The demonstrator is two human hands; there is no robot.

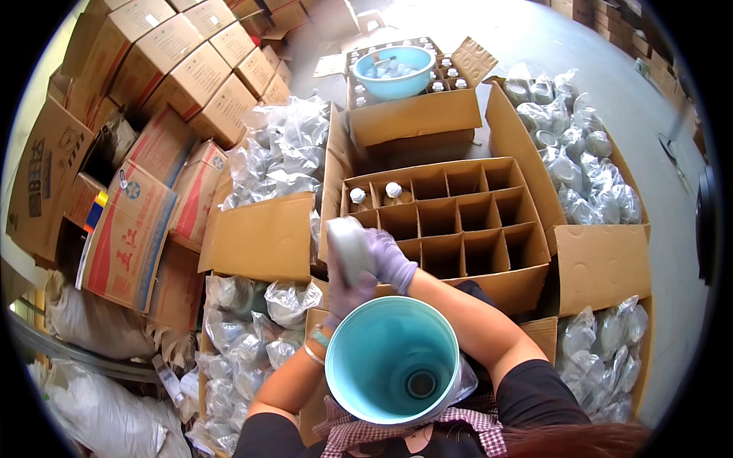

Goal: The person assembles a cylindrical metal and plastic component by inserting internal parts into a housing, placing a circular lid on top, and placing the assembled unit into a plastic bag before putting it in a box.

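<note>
Between my gloved hands is a grey-white, rounded container, blurred by motion (pixel 351 248); its exact kind cannot be made out. My left hand (pixel 347 296), in a lavender glove, grips it from below. From the right, my right hand (pixel 388 256) wraps its fingers against its side. Just beyond stands an open divided carton (pixel 458 200), where two white-capped bottles (pixel 393 192) occupy cells in the far left row. Close to my body is a deep teal bucket (pixel 359 382), with a dark round spot at its bottom.
Cartons of plastic-wrapped glassware flank me, including left (pixel 282 145) and right (pixel 584 156) ones. Past the divided carton, a light-blue basin (pixel 393 86) of small pale pieces rests on a carton of capped bottles. Stacked cardboard boxes (pixel 183 76) rise at the far left.
</note>
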